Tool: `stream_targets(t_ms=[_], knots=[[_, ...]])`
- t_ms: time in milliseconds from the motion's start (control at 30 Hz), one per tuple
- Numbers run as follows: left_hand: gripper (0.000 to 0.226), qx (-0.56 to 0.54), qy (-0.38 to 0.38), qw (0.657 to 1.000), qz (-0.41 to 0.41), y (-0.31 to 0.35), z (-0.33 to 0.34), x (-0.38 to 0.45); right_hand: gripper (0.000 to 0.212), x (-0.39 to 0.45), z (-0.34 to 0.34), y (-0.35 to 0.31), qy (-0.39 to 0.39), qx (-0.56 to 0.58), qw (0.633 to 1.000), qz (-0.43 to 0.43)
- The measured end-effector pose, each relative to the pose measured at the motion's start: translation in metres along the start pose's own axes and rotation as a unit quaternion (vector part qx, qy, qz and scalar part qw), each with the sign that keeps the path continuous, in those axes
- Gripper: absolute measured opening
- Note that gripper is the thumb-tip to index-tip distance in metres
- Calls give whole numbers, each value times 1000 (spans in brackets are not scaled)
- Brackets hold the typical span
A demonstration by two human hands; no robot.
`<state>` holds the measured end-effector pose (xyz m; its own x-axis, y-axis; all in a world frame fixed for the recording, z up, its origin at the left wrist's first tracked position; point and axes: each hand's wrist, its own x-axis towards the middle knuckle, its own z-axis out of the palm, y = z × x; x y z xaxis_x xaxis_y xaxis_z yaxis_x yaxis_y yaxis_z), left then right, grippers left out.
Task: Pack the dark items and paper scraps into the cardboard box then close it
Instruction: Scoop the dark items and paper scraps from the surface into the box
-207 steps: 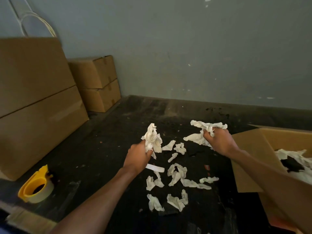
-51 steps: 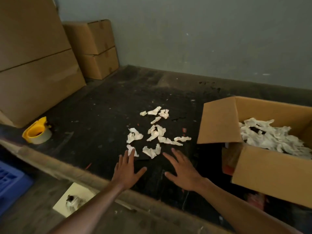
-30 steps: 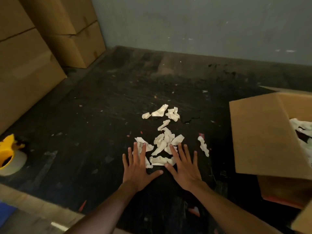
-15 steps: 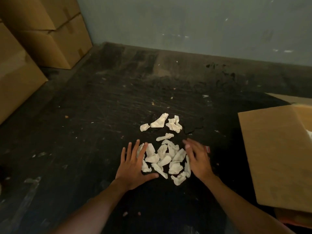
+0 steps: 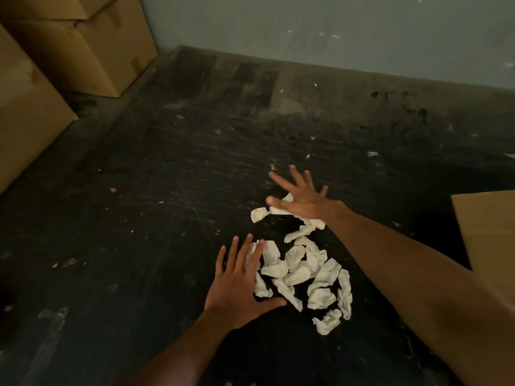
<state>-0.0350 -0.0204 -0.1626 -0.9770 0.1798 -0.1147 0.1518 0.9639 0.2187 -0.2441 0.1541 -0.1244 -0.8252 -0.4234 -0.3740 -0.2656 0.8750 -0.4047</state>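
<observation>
Between spread hands, crumpled white paper scraps (image 5: 303, 271)

hands: we count 2, left hand (image 5: 239, 291) and right hand (image 5: 302, 200)
paper scraps (image 5: 303, 270): roughly 20, one loose cluster
stacked boxes (image 5: 83, 43): at least 3 on the left
cardboard box (image 5: 487, 232): 1, edge only
worktop (image 5: 167, 176): 1

Only a corner of one flap of the cardboard box (image 5: 486, 229) shows at the right edge; its inside and contents are out of frame. The stacked cartons (image 5: 69, 43) at upper left are cut off by the top and left edges. The right hand (image 5: 302, 197) is blurred and covers part of the farthest paper scraps (image 5: 303, 271); whether it touches them cannot be told. Specks on the dark surface (image 5: 167, 176) are too small to identify.
</observation>
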Motion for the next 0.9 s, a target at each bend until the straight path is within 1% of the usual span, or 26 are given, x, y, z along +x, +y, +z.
stream_targets(t_ms=[100, 167, 233, 300, 400, 500, 533, 600, 700, 767, 833, 900], knots=[[122, -4, -1, 1000, 0, -1, 2, 0, 79, 9, 15, -18, -59, -112, 990, -64], [123, -5, -3, 1000, -1, -1, 0, 1, 68, 9, 20, -16, -49, -155, 983, -83], [123, -1, -6, 1000, -2, -1, 0, 1, 54, 1, 16, -5, -24, -146, 984, -96], [122, -1, -7, 1000, -6, -1, 0, 1, 47, -12, 10, 11, -13, -124, 988, -94], [122, 0, -10, 1000, -9, -1, -2, 0, 42, -40, 4, 36, -2, -98, 993, -65], [127, -35, -19, 999, -3, -2, -5, -2, 42, -77, 2, 48, -1, -23, 999, -27], [129, -54, -25, 998, 2, -2, -7, -3, 46, -89, 3, 49, -9, -2, 1000, -16], [137, -68, -43, 996, 35, 0, -13, -5, 69, -113, 6, 50, -38, -7, 999, -8], [145, -39, -62, 991, 115, 14, -21, 5, 112, -142, 23, 48, -103, -89, 991, -7], [147, -27, -77, 985, 155, 24, -20, 20, 132, -159, 37, 47, -120, -129, 984, -5], [147, -8, -89, 979, 184, 28, -15, 37, 141, -170, 54, 45, -112, -151, 982, -15], [144, 7, -91, 972, 214, 25, -10, 50, 142, -178, 74, 43, -80, -174, 981, -26]])
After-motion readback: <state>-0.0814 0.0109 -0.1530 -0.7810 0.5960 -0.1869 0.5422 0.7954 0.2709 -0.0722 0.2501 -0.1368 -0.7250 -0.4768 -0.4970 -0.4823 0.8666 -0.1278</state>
